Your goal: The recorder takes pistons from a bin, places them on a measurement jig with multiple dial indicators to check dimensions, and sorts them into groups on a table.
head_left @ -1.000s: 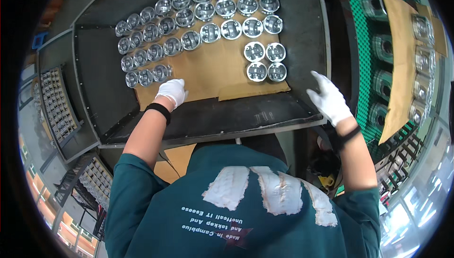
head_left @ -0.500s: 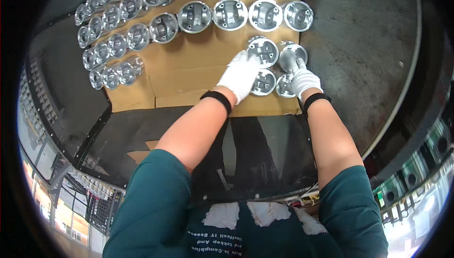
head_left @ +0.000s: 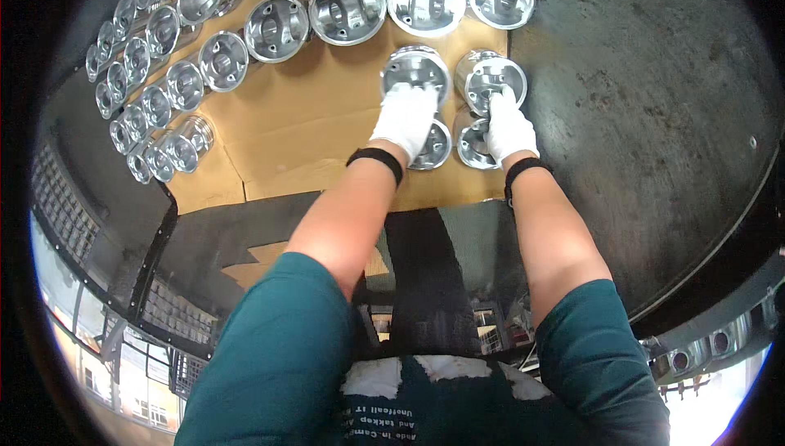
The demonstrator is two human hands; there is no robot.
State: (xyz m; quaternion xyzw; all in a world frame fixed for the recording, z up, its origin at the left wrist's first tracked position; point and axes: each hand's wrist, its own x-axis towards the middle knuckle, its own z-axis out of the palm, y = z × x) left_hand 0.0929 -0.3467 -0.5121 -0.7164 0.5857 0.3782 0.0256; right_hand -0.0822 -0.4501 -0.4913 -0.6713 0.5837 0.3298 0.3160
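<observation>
My white-gloved left hand (head_left: 406, 117) is closed at the near rim of a silver metal piston (head_left: 415, 66), its fingers reaching into the hollow. To the right, my gloved right hand (head_left: 509, 125) grips a second piston (head_left: 495, 76), with fingertips inside its open end. Just nearer to me, two more pistons stand partly hidden by my hands: one piston (head_left: 435, 147) beside my left wrist, another piston (head_left: 474, 145) by my right palm. All show their hollow side upward.
Rows of similar pistons (head_left: 347, 10) run along the far side and curve to the left. They stand on a brown cardboard sheet (head_left: 286, 135) over a dark table (head_left: 605, 103). A torn cardboard piece (head_left: 257, 259) lies near my left arm.
The view has shifted closer to the pistons. My left hand has moved from the left side of its piston to its near rim, and that piston sits farther from the right one.
</observation>
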